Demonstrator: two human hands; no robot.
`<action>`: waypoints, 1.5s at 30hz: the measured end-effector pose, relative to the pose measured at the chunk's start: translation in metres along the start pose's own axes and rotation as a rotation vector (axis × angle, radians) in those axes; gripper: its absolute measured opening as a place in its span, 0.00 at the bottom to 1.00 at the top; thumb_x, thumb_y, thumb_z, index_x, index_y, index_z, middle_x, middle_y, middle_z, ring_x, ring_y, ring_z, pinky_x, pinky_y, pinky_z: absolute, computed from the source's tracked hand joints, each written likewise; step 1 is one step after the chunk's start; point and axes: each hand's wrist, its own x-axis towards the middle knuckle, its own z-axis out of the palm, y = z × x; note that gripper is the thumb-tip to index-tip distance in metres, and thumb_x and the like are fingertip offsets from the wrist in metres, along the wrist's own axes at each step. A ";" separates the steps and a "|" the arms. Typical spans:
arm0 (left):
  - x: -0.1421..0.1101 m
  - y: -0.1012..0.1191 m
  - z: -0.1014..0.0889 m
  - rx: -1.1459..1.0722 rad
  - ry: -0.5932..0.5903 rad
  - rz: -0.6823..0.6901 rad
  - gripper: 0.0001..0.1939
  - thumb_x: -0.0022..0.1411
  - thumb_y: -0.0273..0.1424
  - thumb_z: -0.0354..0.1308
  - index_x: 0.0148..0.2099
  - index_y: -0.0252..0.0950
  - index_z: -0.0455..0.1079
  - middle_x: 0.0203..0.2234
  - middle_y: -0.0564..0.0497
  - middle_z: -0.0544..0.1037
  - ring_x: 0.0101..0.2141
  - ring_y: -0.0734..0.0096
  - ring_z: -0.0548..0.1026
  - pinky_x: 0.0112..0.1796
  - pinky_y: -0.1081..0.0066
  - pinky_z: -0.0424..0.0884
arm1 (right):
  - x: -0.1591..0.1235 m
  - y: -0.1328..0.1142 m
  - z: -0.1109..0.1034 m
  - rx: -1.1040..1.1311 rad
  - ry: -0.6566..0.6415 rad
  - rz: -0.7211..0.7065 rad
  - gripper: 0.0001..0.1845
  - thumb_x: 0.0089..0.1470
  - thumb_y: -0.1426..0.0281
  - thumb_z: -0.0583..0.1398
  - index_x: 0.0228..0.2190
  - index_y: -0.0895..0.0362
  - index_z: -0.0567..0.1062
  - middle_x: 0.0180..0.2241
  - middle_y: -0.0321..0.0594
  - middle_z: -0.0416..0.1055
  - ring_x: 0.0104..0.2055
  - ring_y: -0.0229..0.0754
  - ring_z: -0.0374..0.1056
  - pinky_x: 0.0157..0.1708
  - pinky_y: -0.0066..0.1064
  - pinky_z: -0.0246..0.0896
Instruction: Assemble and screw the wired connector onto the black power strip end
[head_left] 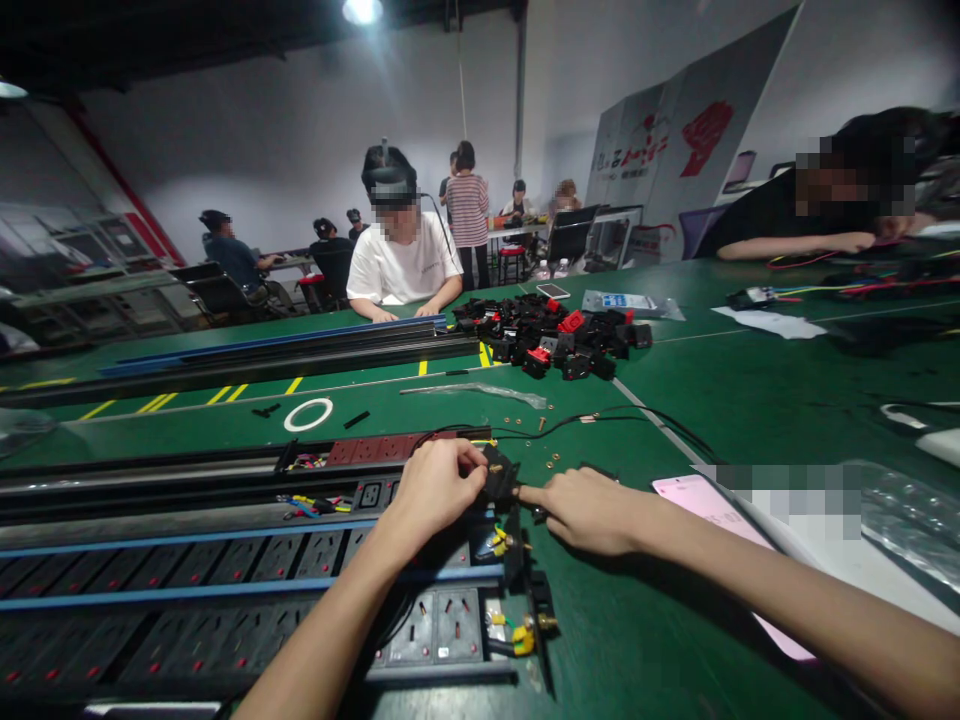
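My left hand (439, 490) grips a small black plastic connector (499, 475) with its fingertips, just above an open power strip. My right hand (589, 510) comes in from the right, its index finger reaching the connector's lower edge. A thin black cable (577, 425) runs back from the connector. Small brass screws and nuts (551, 462) lie scattered on the green table (637, 600) beyond my hands. Below my left wrist sits a long black socket strip (435, 625), with yellow-green wired terminals (521, 635) at its end.
A second strip with a red section (367, 450) lies left of my hands. Farther back are a heap of black and red sockets (547, 335) and long dark rails (255, 360). A pink sheet (712, 510) lies at right. A co-worker (401, 255) sits across the table.
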 end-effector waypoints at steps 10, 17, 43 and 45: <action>0.000 -0.003 0.004 -0.010 0.038 -0.004 0.11 0.58 0.28 0.57 0.42 0.40 0.78 0.30 0.51 0.81 0.30 0.68 0.75 0.35 0.71 0.68 | 0.004 -0.003 0.002 -0.053 0.005 -0.026 0.31 0.58 0.72 0.51 0.62 0.50 0.63 0.35 0.51 0.78 0.35 0.54 0.76 0.34 0.40 0.65; -0.001 -0.003 0.004 -0.046 -0.005 0.016 0.15 0.60 0.30 0.54 0.45 0.40 0.79 0.30 0.50 0.81 0.30 0.67 0.76 0.35 0.70 0.69 | -0.006 -0.012 -0.019 -0.111 -0.022 0.065 0.25 0.58 0.74 0.51 0.56 0.55 0.70 0.35 0.53 0.78 0.37 0.54 0.76 0.34 0.38 0.64; -0.013 0.004 0.015 0.034 -0.040 0.151 0.31 0.55 0.31 0.65 0.61 0.37 0.66 0.51 0.42 0.75 0.50 0.55 0.73 0.51 0.58 0.70 | -0.026 -0.039 -0.095 0.387 0.499 0.267 0.26 0.66 0.57 0.45 0.28 0.56 0.74 0.28 0.42 0.73 0.31 0.42 0.68 0.32 0.29 0.56; -0.013 0.004 0.015 0.033 -0.034 0.153 0.31 0.55 0.31 0.65 0.61 0.39 0.66 0.50 0.43 0.75 0.50 0.55 0.72 0.51 0.59 0.69 | -0.022 -0.039 -0.095 0.427 0.503 0.242 0.24 0.65 0.57 0.48 0.28 0.57 0.75 0.27 0.41 0.73 0.31 0.42 0.68 0.32 0.28 0.55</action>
